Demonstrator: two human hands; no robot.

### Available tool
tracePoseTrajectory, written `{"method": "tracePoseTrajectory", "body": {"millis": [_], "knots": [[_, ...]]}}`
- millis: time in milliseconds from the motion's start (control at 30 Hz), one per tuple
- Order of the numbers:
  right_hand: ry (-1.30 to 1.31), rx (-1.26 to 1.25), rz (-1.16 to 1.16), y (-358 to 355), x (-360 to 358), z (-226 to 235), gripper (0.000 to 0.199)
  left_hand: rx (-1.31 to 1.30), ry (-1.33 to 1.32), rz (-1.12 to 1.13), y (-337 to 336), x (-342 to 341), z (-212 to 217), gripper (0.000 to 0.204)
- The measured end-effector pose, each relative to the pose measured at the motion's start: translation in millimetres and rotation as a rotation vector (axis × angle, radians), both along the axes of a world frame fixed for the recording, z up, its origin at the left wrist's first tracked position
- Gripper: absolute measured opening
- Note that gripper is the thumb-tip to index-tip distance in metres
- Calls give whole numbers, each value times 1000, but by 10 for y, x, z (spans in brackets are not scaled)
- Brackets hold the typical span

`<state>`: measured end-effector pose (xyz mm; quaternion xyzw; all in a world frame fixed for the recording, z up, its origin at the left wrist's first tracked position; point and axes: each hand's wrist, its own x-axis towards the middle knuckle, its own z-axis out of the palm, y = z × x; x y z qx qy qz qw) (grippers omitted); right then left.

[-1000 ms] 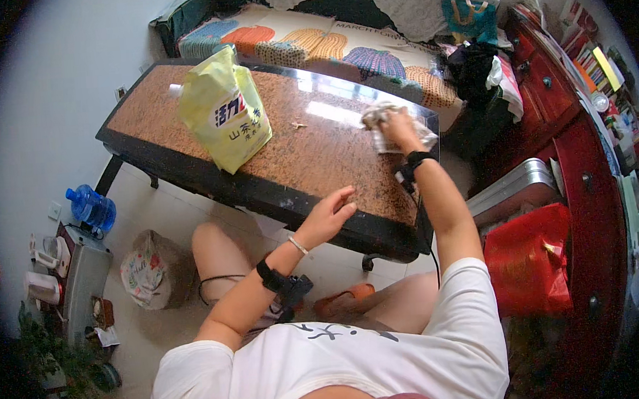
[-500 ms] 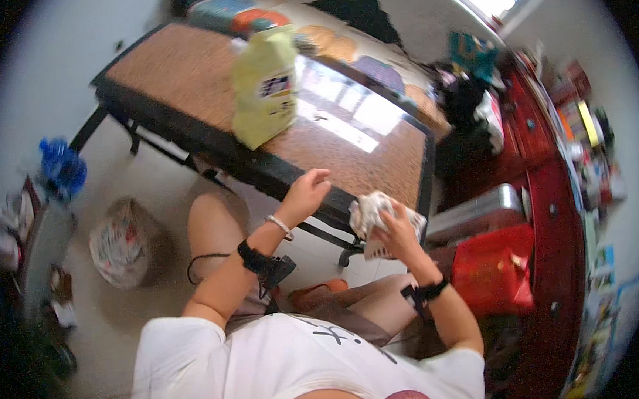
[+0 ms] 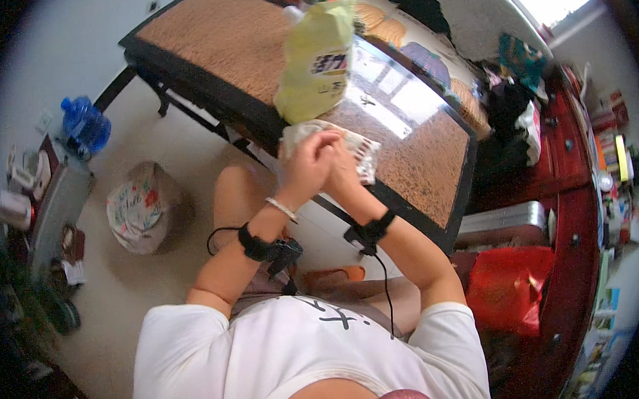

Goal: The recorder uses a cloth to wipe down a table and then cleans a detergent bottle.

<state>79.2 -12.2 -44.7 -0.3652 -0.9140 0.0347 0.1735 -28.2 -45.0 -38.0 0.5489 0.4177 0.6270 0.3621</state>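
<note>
At the near edge of the table [image 3: 208, 33], my hands meet over a crumpled white thing with rows of dark slots or spots [image 3: 366, 155]. Its exact kind cannot be made out. My left hand [image 3: 307, 167] curls over its left part, fingers bent against the other hand. My right hand [image 3: 343, 174] is closed on its middle, and the fingertips of both hands partly hide one another. Just beyond stands a pale yellow-green bag [image 3: 317, 66] with dark print, upright on the brown tabletop.
A round flower-printed stool [image 3: 141, 212] and a blue water jug [image 3: 86, 125] are on the left. On the right are a red bag [image 3: 507, 290], a silver case [image 3: 502, 218] and a dark red cabinet [image 3: 569, 219]. A cushioned seat [image 3: 425, 62] lies behind the table.
My right hand has carried the white thing left and forward to the table's edge. My left hand, earlier apart with loosely bent fingers, has come onto it. The view has shifted.
</note>
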Motion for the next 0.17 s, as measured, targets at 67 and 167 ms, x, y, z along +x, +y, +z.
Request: {"method": "tracePoseTrajectory", "body": {"millis": [67, 167], "knots": [[220, 59, -89, 101, -126, -329, 38, 10, 47, -50, 27, -135, 103, 23], [-153, 182, -188, -1126, -243, -719, 50, -18, 416, 90, 12, -212, 116, 24]]}}
